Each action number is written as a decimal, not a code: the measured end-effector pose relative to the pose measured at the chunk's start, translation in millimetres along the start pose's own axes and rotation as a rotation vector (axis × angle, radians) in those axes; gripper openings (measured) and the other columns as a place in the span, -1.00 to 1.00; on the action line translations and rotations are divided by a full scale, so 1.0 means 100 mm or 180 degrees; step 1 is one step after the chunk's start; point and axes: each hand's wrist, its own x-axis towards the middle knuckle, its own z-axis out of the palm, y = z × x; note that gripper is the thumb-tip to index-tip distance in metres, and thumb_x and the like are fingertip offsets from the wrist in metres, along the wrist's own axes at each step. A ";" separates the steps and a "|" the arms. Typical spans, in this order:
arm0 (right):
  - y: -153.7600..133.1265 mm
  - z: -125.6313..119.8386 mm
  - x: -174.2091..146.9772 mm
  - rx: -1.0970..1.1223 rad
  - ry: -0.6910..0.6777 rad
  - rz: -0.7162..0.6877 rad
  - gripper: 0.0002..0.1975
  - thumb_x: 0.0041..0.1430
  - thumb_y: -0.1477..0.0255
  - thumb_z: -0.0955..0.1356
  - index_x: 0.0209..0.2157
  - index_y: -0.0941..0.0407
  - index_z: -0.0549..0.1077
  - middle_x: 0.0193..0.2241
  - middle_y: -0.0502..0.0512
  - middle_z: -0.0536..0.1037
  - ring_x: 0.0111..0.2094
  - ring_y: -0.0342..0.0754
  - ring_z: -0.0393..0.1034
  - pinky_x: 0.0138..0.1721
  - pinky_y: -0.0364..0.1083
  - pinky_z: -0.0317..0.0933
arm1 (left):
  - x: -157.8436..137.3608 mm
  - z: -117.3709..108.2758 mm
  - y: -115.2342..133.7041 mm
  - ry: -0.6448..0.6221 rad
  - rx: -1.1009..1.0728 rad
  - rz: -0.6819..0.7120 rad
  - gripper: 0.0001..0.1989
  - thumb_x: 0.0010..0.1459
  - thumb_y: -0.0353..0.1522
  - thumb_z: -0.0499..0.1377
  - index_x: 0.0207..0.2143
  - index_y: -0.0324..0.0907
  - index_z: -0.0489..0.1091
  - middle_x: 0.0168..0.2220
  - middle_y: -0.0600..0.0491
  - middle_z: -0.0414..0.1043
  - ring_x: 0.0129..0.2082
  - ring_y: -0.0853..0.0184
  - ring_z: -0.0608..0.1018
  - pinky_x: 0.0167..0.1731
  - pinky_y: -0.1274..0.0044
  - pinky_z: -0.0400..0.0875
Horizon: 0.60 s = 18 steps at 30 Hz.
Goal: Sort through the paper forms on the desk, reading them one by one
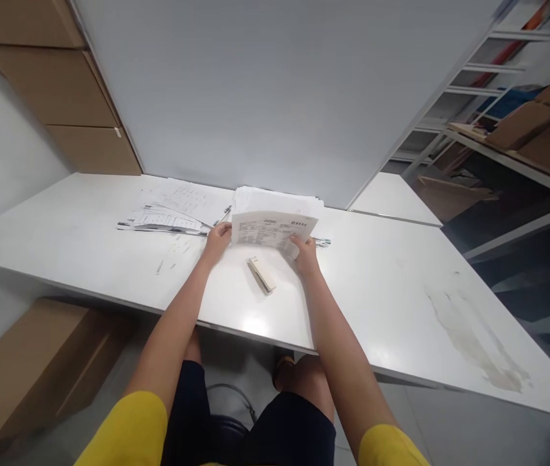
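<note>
A printed sheet of paper (268,234), bowed and raised at a tilt over the white table, spans between my two hands. My left hand (217,242) is closed at its left edge, the fingertips partly hidden behind it. On the right side my right hand (305,252) pinches the sheet, thumb on the printed face. Just below the paper, a cream-coloured stapler (261,275) lies slantwise on the tabletop. Behind the sheet sits a stack of white papers (279,202), partly covered by it.
Loose printed papers (173,210) spread left of the stack, with a pen (225,215) beside them. The white table (376,285) has a brownish stain at right. Cardboard boxes (56,84) stand at back left; another box (27,362) is below. A grey panel (265,97) rises behind.
</note>
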 end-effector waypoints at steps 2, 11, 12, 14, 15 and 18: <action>-0.05 0.00 0.00 -0.0043 0.0061 -0.0017 -0.73 -0.16 0.30 0.48 -0.35 0.07 0.53 -0.27 0.05 0.62 -0.16 0.05 0.49 0.00 0.10 0.31 | 0.01 0.00 -0.03 0.0101 0.0172 -0.0053 -0.82 0.02 -0.38 0.12 -0.31 -0.18 0.46 -0.30 0.03 0.53 -0.25 0.29 0.54 -0.18 0.48 0.40; -0.34 -0.36 -0.53 0.0021 0.0821 -0.0002 -0.59 -0.21 0.22 0.49 -0.29 0.12 0.51 -0.27 0.13 0.63 -0.17 0.10 0.52 -0.08 0.08 0.37 | 0.01 -0.15 0.14 0.0025 0.0211 -0.0397 -0.74 0.07 -0.34 0.10 -0.19 -0.22 0.44 -0.36 -0.02 0.55 -0.30 0.29 0.56 -0.19 0.45 0.42; -0.36 -0.47 -0.66 0.0017 0.0759 0.0096 -0.58 -0.22 0.22 0.50 -0.28 0.12 0.51 -0.28 0.13 0.64 -0.18 0.11 0.52 -0.09 0.09 0.38 | -0.01 -0.15 0.17 0.0066 0.0337 -0.0303 -0.73 0.09 -0.33 0.08 -0.17 -0.22 0.44 -0.33 -0.03 0.55 -0.27 0.28 0.56 -0.15 0.43 0.42; -0.40 -0.69 -0.93 -0.0116 0.0387 0.0473 -0.57 -0.25 0.24 0.52 -0.29 0.14 0.52 -0.32 0.15 0.64 -0.21 0.15 0.54 -0.13 0.09 0.40 | -0.12 -0.10 0.21 0.0003 0.0865 0.0143 -0.70 0.14 -0.34 0.03 -0.13 -0.20 0.44 -0.23 -0.05 0.56 -0.14 0.24 0.55 -0.03 0.37 0.39; -0.42 -0.80 -1.03 -0.0226 0.0129 0.0706 -0.56 -0.26 0.25 0.52 -0.29 0.15 0.53 -0.33 0.17 0.64 -0.23 0.17 0.54 -0.14 0.09 0.41 | -0.21 -0.06 0.22 -0.0149 0.1198 0.0460 -0.68 0.17 -0.34 0.01 -0.09 -0.19 0.44 -0.14 -0.06 0.55 -0.06 0.22 0.52 0.04 0.34 0.35; -0.52 -0.97 -1.17 -0.0715 -0.0551 0.1243 -0.59 -0.23 0.26 0.53 -0.30 0.17 0.55 -0.32 0.20 0.65 -0.27 0.16 0.55 -0.18 0.06 0.42 | -0.58 0.14 0.25 -0.0816 0.2130 0.1355 -0.57 0.26 -0.32 -0.06 0.13 -0.14 0.35 0.15 -0.02 0.39 0.20 0.21 0.34 0.23 0.29 0.15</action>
